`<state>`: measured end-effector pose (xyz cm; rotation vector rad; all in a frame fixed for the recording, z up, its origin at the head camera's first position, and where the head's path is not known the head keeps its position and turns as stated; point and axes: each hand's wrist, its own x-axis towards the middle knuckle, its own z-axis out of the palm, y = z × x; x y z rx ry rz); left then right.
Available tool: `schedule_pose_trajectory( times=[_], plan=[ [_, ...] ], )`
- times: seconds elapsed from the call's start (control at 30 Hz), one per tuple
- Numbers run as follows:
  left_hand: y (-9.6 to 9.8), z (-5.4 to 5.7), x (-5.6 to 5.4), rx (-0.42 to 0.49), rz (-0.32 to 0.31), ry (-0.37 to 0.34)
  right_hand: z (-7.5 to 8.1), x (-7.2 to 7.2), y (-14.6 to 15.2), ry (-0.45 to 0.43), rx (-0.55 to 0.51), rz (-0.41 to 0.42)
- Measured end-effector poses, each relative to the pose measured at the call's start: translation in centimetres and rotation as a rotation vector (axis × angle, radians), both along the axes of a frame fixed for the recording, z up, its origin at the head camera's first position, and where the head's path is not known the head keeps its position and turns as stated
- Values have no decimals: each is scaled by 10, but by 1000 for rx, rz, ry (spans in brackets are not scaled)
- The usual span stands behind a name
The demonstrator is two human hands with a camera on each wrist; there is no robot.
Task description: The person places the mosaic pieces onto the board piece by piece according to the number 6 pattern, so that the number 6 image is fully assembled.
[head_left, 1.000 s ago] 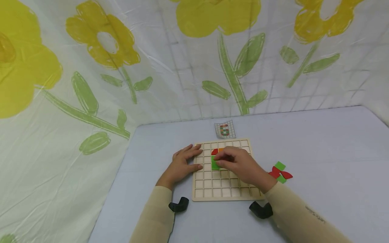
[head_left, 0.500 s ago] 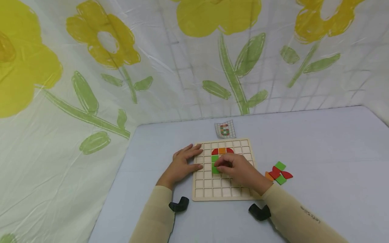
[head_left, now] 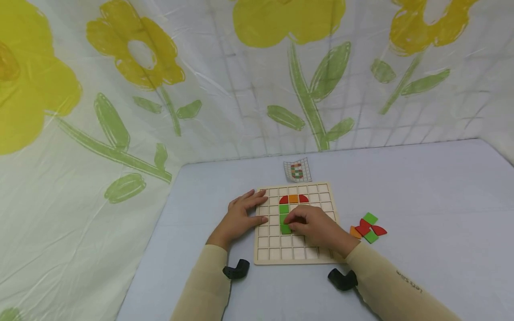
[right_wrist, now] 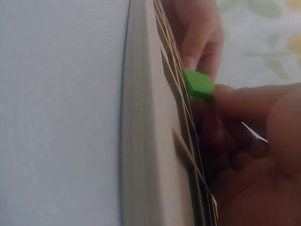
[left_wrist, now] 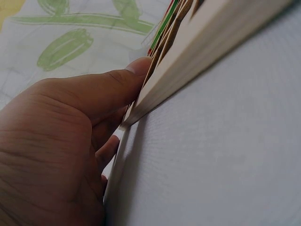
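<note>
Grid board [head_left: 295, 262] sits on desk [head_left: 421, 191], your left hand [head_left: 246, 216] spread at its left edge, thumb over rim. Your right hand [head_left: 315, 223] has green tile [right_wrist: 198, 84] pinched, thumb and fingers, at near end of green column [head_left: 283, 208]. Red-orange-red row [head_left: 293, 199] nearer board's far edge. Loose tiles [head_left: 363, 227] bunched off board's right edge, by your right sleeve [head_left: 383, 274]. Pattern card [head_left: 297, 170] between board's and desk's far edges.

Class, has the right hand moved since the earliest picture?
Yes; the right hand has shifted slightly toward the near edge of the wooden board.
</note>
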<state>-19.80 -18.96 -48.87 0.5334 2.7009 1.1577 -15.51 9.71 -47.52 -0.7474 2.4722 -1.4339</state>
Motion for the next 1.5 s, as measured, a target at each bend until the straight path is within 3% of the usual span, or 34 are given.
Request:
schedule_pose_trajectory(
  times=[0.57,1.5],
  plan=[
    [1,2,1,2,11,-23,-3,0,0,19,-27,-16],
    [-2,-1,0,8,5,-14,2,1,-3,-53,-123,-3]
  ],
)
